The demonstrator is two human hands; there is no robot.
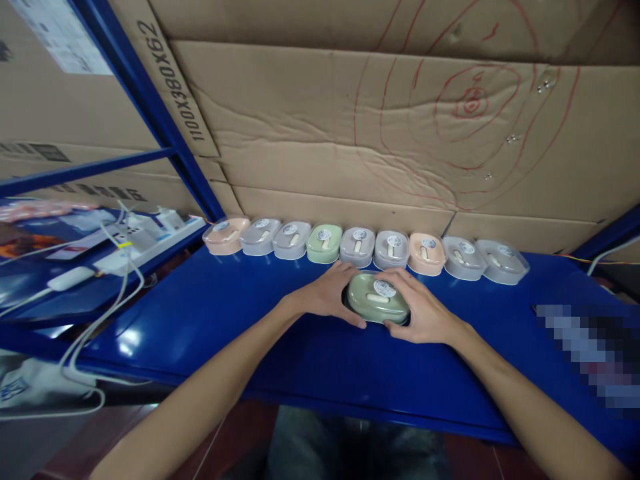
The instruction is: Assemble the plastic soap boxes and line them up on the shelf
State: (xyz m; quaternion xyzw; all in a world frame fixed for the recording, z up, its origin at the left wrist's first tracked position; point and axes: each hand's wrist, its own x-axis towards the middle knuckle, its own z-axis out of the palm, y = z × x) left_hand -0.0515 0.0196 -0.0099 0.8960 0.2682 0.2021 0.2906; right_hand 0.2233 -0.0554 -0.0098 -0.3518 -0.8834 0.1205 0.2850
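I am holding a green lidded box (pixel 379 298) between both hands on the blue tabletop (pixel 210 320). My left hand (pixel 333 291) is cupping the box's left end, fingers curled around the side and the thumb lying along its near edge. My right hand (pixel 424 305) is wrapping the right end, fingers draped over the top edge and the thumb pressing against the near side. Both hands are closing on the box, which is sitting flat, lid up, with a round white sticker (pixel 384 288) showing between my hands. Just beyond my fingertips a row of boxes (pixel 357 247) is standing along the back of the tabletop against a cardboard wall (pixel 320 133), touching side by side, in peach, grey and green. Well off to the left of my left hand, white cables (pixel 113 280) are trailing over a power strip (pixel 150 241).
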